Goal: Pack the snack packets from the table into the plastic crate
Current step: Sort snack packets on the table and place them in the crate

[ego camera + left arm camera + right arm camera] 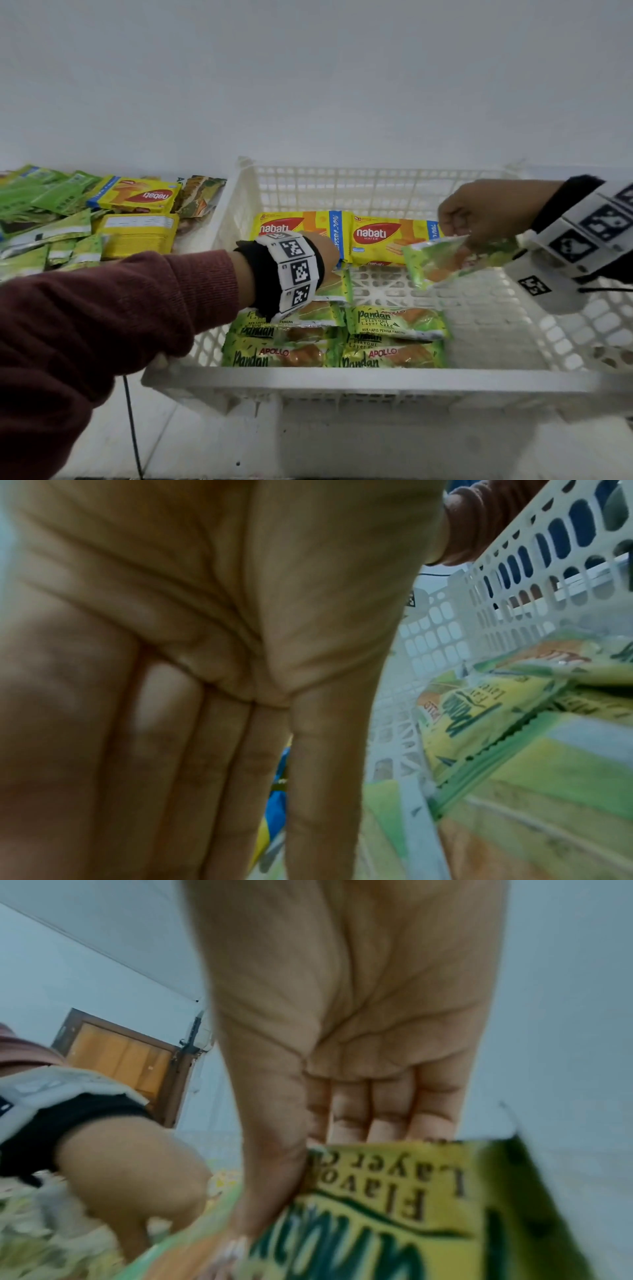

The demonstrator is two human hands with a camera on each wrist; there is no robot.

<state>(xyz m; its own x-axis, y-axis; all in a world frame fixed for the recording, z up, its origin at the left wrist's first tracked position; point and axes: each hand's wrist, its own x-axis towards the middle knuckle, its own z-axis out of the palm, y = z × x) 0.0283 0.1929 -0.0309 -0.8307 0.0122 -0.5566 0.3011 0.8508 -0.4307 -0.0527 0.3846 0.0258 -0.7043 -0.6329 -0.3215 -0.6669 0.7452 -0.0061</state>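
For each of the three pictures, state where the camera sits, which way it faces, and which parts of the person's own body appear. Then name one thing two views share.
Head: looks forward and down into the white crate; both forearms show.
Left wrist: looks along the left hand, fingers straight, at packets inside the crate.
Right wrist: looks along the right hand pinching a green Pandan packet.
Shared: that packet also shows in the head view.

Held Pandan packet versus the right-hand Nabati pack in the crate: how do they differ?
The Pandan packet is green; the Nabati pack is yellow with a red logo. The Pandan packet is pinched by the right hand, tilted above the crate floor; the Nabati pack lies flat at the crate's far end, untouched. Both are sealed snack wrappers.
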